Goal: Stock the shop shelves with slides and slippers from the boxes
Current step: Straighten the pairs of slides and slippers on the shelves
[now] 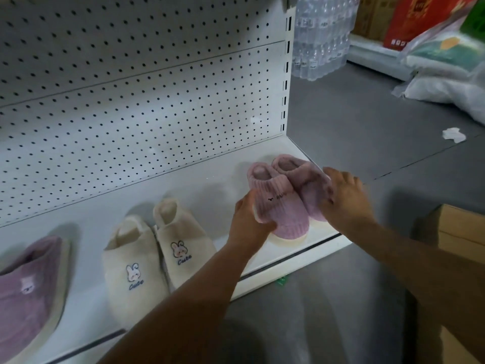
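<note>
A pair of pink knitted slippers (286,198) sits side by side at the right end of the white bottom shelf (204,190). My left hand (248,219) grips the left side of the near slipper. My right hand (346,197) presses against the right side of the far slipper. To their left stands a cream pair with bunny patches (154,253). A purple slipper (29,285) lies at the far left, cut off by the frame edge.
A white pegboard back panel (131,101) rises behind the shelf. A cardboard box (456,258) stands on the grey floor at the right. Shrink-wrapped water bottles (320,35), plastic bags (446,69) and a paper scrap (452,134) lie beyond.
</note>
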Demonstrator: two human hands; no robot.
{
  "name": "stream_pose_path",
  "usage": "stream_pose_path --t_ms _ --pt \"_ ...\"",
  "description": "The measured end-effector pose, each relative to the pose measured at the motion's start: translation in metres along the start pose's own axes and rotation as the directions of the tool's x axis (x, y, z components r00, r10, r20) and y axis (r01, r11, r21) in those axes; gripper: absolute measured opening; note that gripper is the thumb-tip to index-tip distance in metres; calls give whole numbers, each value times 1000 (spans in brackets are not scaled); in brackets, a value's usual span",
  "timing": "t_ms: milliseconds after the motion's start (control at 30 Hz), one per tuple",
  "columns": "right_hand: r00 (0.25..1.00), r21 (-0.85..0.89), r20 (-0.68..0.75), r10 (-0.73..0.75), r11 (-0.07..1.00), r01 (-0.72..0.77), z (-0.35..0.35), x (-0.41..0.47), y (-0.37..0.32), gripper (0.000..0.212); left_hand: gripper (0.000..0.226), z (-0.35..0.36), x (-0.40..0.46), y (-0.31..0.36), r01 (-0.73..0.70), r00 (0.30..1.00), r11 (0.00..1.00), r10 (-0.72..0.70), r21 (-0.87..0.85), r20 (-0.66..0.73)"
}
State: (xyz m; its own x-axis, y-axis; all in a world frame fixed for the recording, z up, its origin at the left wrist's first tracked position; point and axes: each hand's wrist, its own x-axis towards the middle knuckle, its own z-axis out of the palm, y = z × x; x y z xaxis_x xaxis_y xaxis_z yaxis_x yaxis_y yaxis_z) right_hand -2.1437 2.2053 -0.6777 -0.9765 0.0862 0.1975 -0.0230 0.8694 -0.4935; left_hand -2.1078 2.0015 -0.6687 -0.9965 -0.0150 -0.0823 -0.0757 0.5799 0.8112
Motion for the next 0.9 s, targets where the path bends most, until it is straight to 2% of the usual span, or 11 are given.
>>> stream_pose_path --t_ms 33,100,167,233,300,400,533,600,667,767,900 --pt "994 8 -79 -73 997 73 1 -5 -11 47 67 -5 -5 -6 -36 999 999 36 10 -29" --pt "968 36 -134 -213 975 220 3 -12 -40 31 71 -20 -15 -23 -92 993 993 97 79 -66" --pt "942 80 -106 -318 942 327 11 -21 -70 27 72 -41 -24 -41 -131 985 977 148 171 -92" --pt "932 150 -12 -363 920 361 25 -31 -98 29 73 -70 -33 -56 -146 977 960 178 239 -121" --pt "916 232 177 -361 920 317 41 -44 -124 42 76 -104 -43 -70 -122 975 949 170 291 -146" --pt "820 232 457 -346 936 266 63 -59 -156 74 83 -154 -59 -97 -29 983 927 94 373 -159" --pt "750 238 600 -277 957 163 93 -76 -182 106 118 -195 -91 -138 135 990 898 -138 419 -24" --pt "714 199 637 -290 957 211 106 -84 -188 118 133 -199 -106 -154 181 972 890 -227 419 62" --pt "703 153 645 -300 952 266 115 -90 -190 125 141 -194 -116 -166 158 969 892 -223 424 108" --pt "727 122 627 -280 957 264 122 -93 -189 128 148 -182 -117 -176 165 975 907 -210 387 77" --pt "774 128 566 -285 958 258 124 -93 -188 118 145 -173 -109 -177 160 985 939 -172 304 13"
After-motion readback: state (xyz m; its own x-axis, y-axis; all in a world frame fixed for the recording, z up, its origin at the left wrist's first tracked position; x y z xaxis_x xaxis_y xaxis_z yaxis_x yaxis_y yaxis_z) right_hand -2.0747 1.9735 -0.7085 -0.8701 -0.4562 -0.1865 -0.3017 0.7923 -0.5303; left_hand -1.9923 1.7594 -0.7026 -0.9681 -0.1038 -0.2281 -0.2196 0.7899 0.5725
